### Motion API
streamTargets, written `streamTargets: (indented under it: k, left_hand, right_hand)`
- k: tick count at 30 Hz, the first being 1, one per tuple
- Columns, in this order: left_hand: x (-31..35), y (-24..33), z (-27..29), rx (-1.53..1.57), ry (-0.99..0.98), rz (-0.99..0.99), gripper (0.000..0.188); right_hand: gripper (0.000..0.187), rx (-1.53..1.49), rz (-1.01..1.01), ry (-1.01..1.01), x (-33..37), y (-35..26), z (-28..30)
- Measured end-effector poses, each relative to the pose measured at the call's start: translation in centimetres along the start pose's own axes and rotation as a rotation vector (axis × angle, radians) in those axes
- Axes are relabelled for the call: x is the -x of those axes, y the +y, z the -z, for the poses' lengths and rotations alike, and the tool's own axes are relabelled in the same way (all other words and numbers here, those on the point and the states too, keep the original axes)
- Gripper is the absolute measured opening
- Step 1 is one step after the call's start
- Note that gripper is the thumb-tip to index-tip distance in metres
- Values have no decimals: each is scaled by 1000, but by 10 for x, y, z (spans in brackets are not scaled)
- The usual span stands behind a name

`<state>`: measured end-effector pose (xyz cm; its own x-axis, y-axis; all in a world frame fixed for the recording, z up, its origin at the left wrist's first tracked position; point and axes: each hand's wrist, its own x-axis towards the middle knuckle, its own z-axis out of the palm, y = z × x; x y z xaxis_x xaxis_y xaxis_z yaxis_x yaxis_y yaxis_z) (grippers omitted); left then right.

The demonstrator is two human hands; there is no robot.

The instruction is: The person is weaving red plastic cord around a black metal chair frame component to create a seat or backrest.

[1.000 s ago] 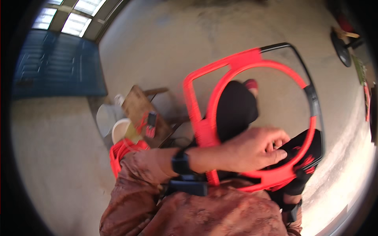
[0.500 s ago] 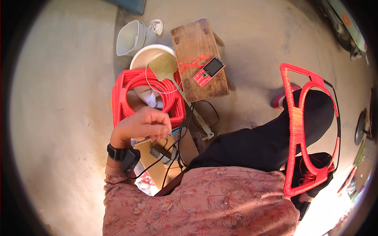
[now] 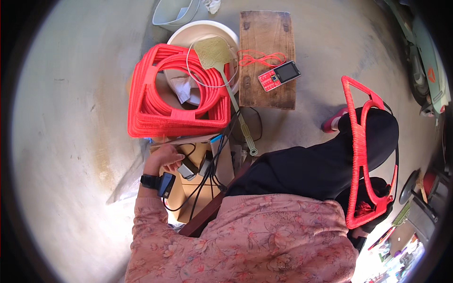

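My left hand (image 3: 169, 157), with a black wristband, is over the near-left part of an open cardboard box (image 3: 191, 200). Its fingers are curled; whatever they may hold is hidden. Black cables and grey adapters (image 3: 188, 170) lie beside it in the box. At the right, a square frame with an inner ring (image 3: 359, 151), wound in red cord, stands tilted against my dark-trousered knee; its far edge shows bare black. Only the wrist of my right hand (image 3: 360, 232) shows below that frame, its fingers hidden. Loose red strands (image 3: 363, 208) hang inside the frame.
A stack of red-wound frames (image 3: 179, 115) rests by a white basin (image 3: 224, 29), with a green fly swatter (image 3: 212, 53) across it. A wooden stool (image 3: 266, 37) bears a red phone (image 3: 279, 76) on a cord. A grey bin (image 3: 174, 13) stands behind; a scooter (image 3: 427, 61) is far right.
My left hand has moved down from the stack of frames to the box, and its fingers stay curled. The view has shifted, and the red frame remains at my knee.
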<state>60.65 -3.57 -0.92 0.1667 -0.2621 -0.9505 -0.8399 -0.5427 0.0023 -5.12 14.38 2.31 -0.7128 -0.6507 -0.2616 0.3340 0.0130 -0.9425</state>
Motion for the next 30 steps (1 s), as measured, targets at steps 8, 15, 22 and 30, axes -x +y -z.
streamTargets:
  k: [8, 15, 22, 30]
  left_hand:
    - [-38, -79, -87, 17, 382, 147, 71]
    - [-60, -62, -157, 580, 980, 39, 78]
    - [-62, -64, -155, 483, 1037, -87, 75]
    - [-69, -60, -138, 328, 1079, -275, 75]
  right_hand:
    - [58, -21, 1, -182, -2, -5, -29]
    - [59, 16, -74, -263, -5, -12, -33]
    - [60, -114, -142, -309, -1, -13, -39]
    - [60, -129, -151, -294, 5, -13, -43]
